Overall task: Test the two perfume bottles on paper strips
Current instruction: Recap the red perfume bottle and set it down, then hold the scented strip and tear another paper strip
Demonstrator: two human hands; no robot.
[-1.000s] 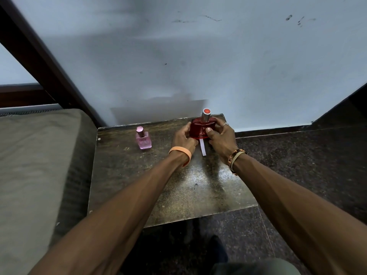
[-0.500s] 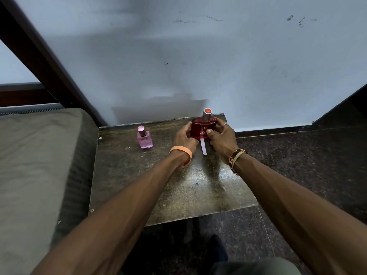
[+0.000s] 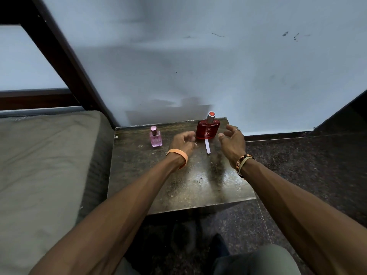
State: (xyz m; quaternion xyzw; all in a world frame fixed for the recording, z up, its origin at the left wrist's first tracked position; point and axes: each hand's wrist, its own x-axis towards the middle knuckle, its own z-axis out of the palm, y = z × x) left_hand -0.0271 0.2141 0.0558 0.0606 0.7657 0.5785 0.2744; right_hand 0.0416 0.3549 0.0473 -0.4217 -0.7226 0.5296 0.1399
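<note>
place: home bedroom | evidence: mattress point(image 3: 49, 155), bed frame point(image 3: 63, 56), side table point(image 3: 188, 185)

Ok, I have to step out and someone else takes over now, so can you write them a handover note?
Left hand: loosely curled, holding nothing, just left of the red bottle.
Right hand: open, empty, just right of it.
Red bottle stands upright near the back edge of the table; one paper strip lies in front, far end at its base.
Pink bottle stands upright further left, no strip seen by it.
Done: cannot tell whether the strip is sprayed.
Left: probably the pink bottle on its own strip.
</note>
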